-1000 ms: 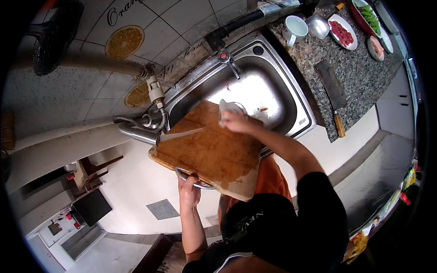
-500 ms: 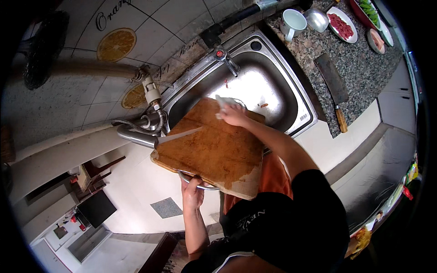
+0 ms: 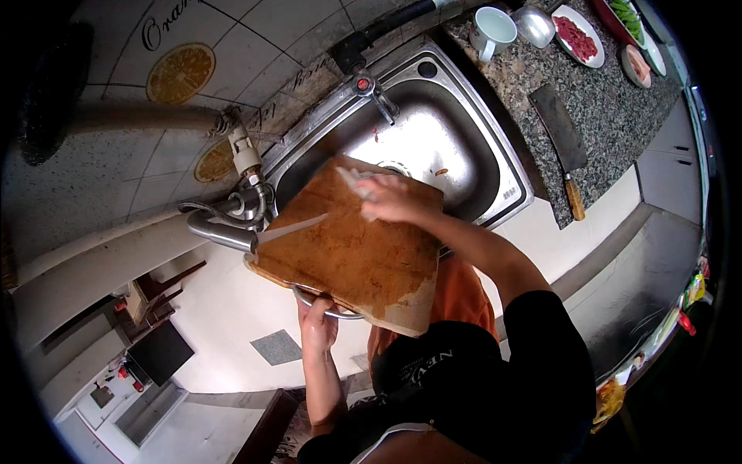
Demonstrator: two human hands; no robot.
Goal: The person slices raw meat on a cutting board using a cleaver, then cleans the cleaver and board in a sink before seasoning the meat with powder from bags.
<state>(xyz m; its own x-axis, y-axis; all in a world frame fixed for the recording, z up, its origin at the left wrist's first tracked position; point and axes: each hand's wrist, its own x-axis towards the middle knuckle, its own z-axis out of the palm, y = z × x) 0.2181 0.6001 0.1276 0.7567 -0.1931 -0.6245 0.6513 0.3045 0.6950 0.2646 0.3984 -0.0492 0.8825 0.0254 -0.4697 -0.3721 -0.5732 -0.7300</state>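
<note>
A thick brown wooden cutting board (image 3: pixel 348 259), wet over most of its face, is held tilted at the sink's near edge. My left hand (image 3: pixel 318 323) is closed round the curved metal handle (image 3: pixel 345 313) on the board's near left edge. On the board's far part lies my right hand (image 3: pixel 391 201), its fingers pressing a whitish cloth (image 3: pixel 353 182) against the wood. From the metal spout (image 3: pixel 224 233) on the left, a thin stream of water (image 3: pixel 295 227) runs onto the board's left side.
Beyond the board is a steel sink (image 3: pixel 464 147) with small scraps in it and a red-topped tap (image 3: pixel 371 93) behind. On the right granite counter lie a cleaver (image 3: pixel 558 127), a mug (image 3: pixel 495 29), a metal bowl (image 3: pixel 533 29) and a plate of red meat (image 3: pixel 593 57).
My right hand has drawn the cloth slightly nearer and to the left over the board. The whole view has shifted a little; my left hand keeps its hold on the handle.
</note>
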